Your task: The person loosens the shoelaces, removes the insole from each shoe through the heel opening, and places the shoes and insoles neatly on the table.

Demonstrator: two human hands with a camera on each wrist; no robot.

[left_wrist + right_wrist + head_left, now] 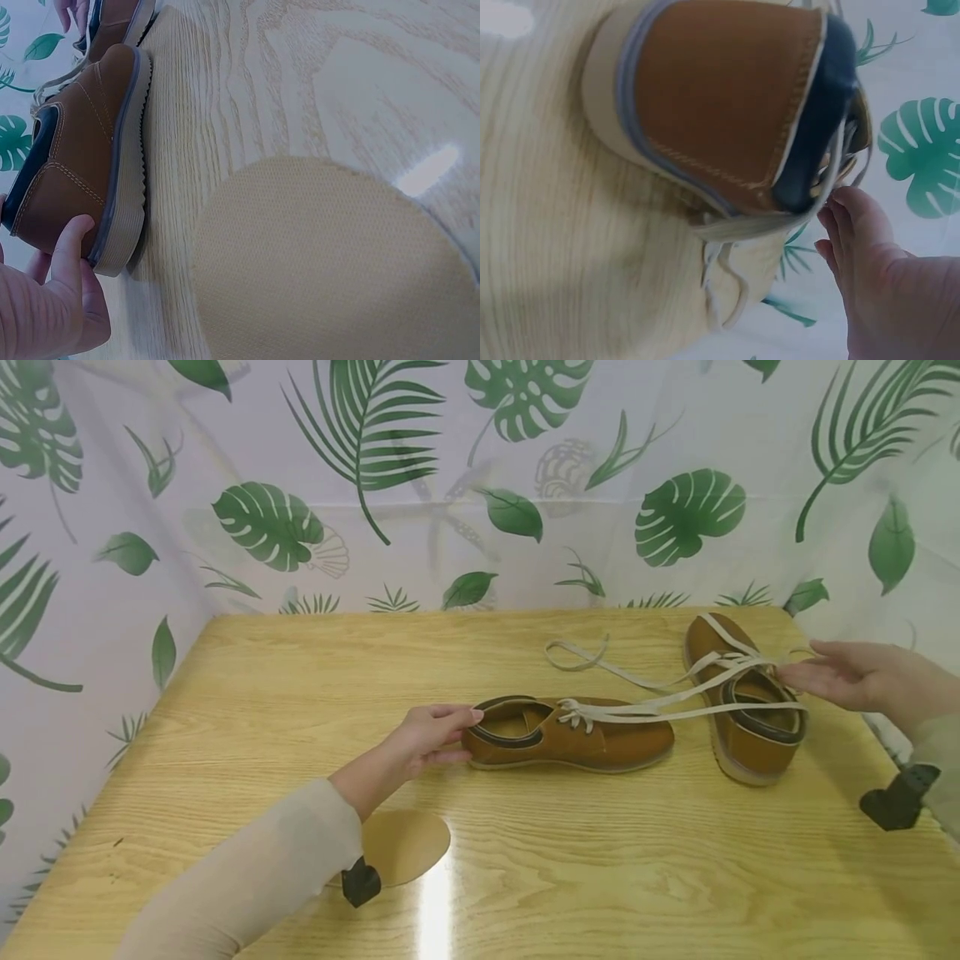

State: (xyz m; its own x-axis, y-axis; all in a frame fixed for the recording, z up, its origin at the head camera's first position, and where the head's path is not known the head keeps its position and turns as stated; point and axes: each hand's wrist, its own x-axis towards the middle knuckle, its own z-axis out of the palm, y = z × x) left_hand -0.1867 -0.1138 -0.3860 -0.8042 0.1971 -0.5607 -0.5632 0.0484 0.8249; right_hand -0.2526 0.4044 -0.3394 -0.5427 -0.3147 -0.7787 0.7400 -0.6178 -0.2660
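Note:
Two brown lace-up shoes with cream laces are on the wooden table. My left hand (427,739) grips the heel of the nearer shoe (626,739), thumb at the dark collar and fingers round the back; its toe points right. The other shoe (757,764) stands to the right, heel toward me. My right hand (851,675) is at that shoe's opening, fingers nearly straight, fingertips right at the lace (827,196). Long loose laces (645,714) stretch across both shoes, and one end curls on the table to the left.
A flat tan rounded piece (408,847) like an insole lies below my left wrist, partly hidden by the sleeve. Leaf-patterned cloth (420,552) hangs behind and beside the wooden table (600,868). Black camera mounts sit on both wrists.

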